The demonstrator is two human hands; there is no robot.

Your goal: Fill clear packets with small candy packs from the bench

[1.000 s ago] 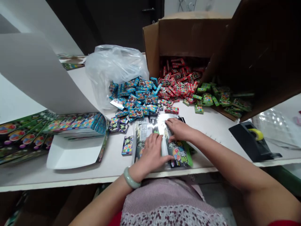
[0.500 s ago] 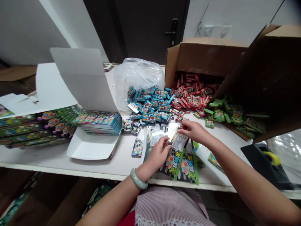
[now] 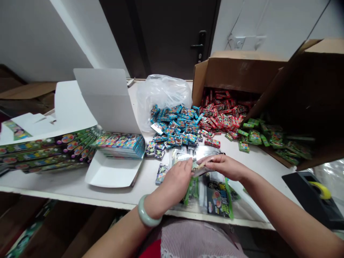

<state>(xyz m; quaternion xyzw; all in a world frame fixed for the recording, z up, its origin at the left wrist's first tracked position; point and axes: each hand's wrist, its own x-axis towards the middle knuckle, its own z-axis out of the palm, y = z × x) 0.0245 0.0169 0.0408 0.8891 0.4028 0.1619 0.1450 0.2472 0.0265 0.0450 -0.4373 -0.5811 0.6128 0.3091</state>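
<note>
Inspection at the work surface: the left hand [image 3: 174,184] and right hand [image 3: 226,167] meet at the fingertips, forearms angled inward from either side and palms turned down, with a pale green bangle [image 3: 149,216] on the left wrist. The fingers of both hands are nearly closed, pinching opposite ends of a narrow glossy packet [image 3: 200,169] that spans the short gap between them. The left fingers partly cover it, so the grip on that side cannot be fully confirmed. The hold appears to keep the packet raised clear of the material below. Directly beneath and ahead of the fingers lies a foil-backed printed sheet [image 3: 185,154], with green-edged printed packaging [image 3: 218,199] below the right fingers. A small blue-and-green box [image 3: 162,173] lies just beyond the left fingers. Further ahead of the fingertips are heaps of blue boxes [image 3: 174,126], red boxes [image 3: 223,116] and green boxes [image 3: 254,138], the red lying in the mouth of a tipped cardboard carton [image 3: 242,71]; the separation by colour appears deliberate. Left of the fingers, an open white display carton [image 3: 114,173] holds a stack of printed boxes [image 3: 120,145]. Well right of them stands a black tape dispenser [image 3: 309,195].
</note>
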